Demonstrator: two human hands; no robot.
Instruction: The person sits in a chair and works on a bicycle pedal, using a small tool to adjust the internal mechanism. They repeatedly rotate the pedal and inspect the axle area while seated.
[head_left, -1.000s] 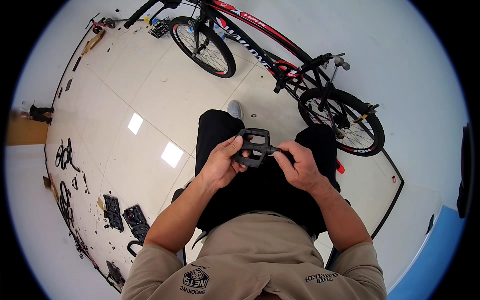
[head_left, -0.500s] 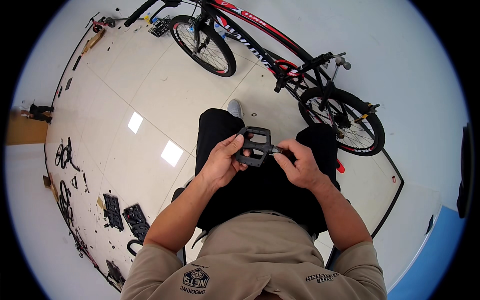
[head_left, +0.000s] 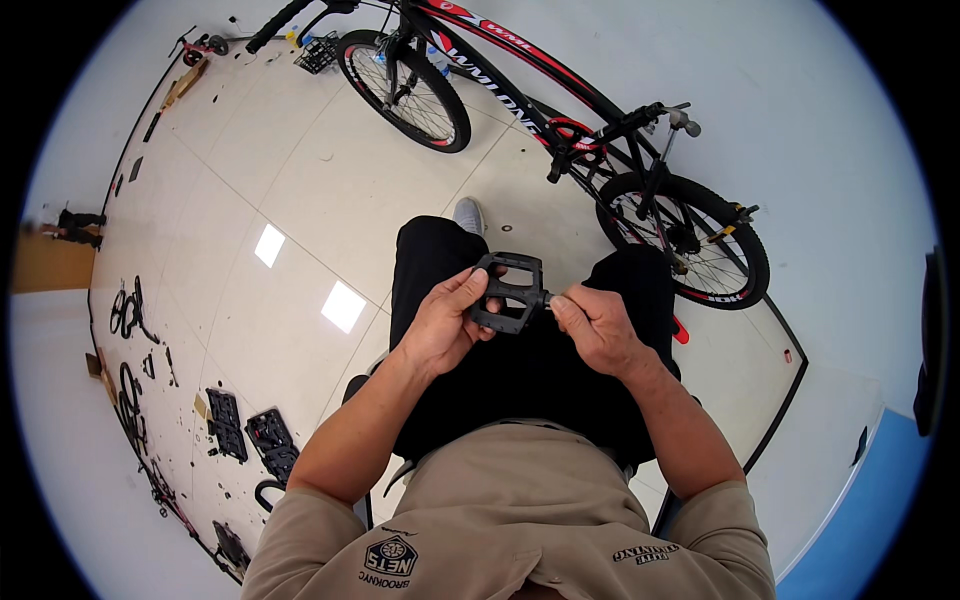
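above a black-trousered lap (head_left: 520, 385), the left hand (head_left: 443, 325) pinches a black, rectangular, plastic-looking bicycle pedal (head_left: 516, 291) and the right hand (head_left: 600, 330) its short grey spindle (head_left: 548, 300) — a slack fingertip grip could let it drop.

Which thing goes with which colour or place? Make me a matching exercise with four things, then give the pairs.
Things:
1. pedal
2. shoe
3. bicycle
4. shirt

Colours and places:
A. tan
B. black with red and white
C. between the left hand and the right hand
D. grey

Pairs: 1-C, 2-D, 3-B, 4-A
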